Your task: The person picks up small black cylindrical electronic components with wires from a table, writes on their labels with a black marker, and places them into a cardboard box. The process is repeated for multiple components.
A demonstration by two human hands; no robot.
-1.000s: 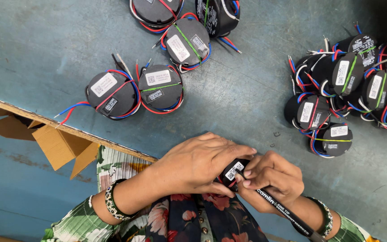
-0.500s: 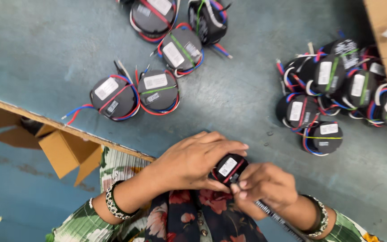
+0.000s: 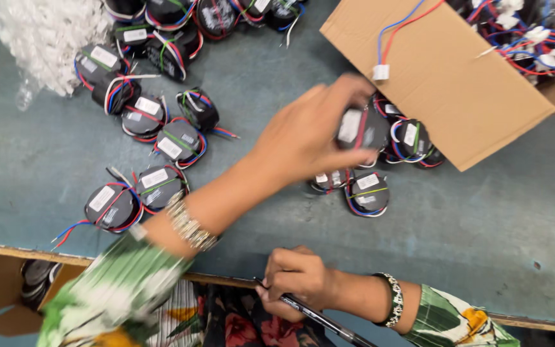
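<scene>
My left hand reaches across the grey-blue table, shut on a round black coil with a white label and coloured wires. It holds the coil just above a small pile of similar coils next to a cardboard box. My right hand stays low at the table's near edge, closed around a black pen that points down to the right.
More black coils lie scattered in a row across the left half of the table. A crumpled clear plastic bag sits at the far left. The cardboard box holds coils with white connectors. Another carton stands below the table's edge.
My left hand has carried the coil away from my body, up and right to the pile by the box. My right hand let go of the coil and kept the pen.
</scene>
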